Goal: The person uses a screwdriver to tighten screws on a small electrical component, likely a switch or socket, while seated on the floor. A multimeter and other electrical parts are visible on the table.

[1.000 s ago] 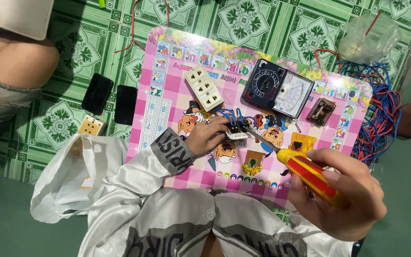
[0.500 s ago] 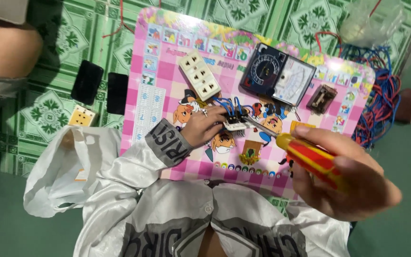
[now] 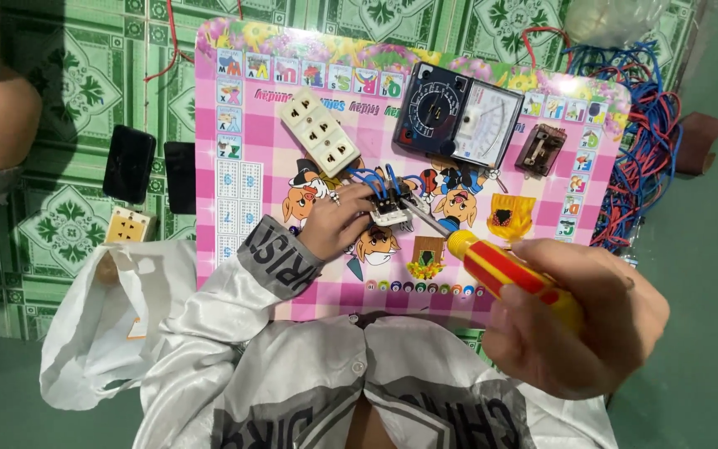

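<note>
At board centre, left hand (image 3: 338,223) pins the switch (image 3: 390,209); right hand (image 3: 575,320), at 4 o'clock, is clamped on the screwdriver (image 3: 492,266), tip at the switch. Risk: tip slips off, hits fingers or blue wires (image 3: 376,179).

Home floor: green patterned tiles (image 3: 68,224), child's pink picture table (image 3: 247,274).

The floor (image 3: 85,83) is tiled green with ornate leaf-and-diamond patterns across the far and left side, giving way to plain dull green at the near left and along the right. A low pink children's table (image 3: 234,258), printed with cartoon animals and alphabet squares, stands on it. Light is bright and even.
</note>
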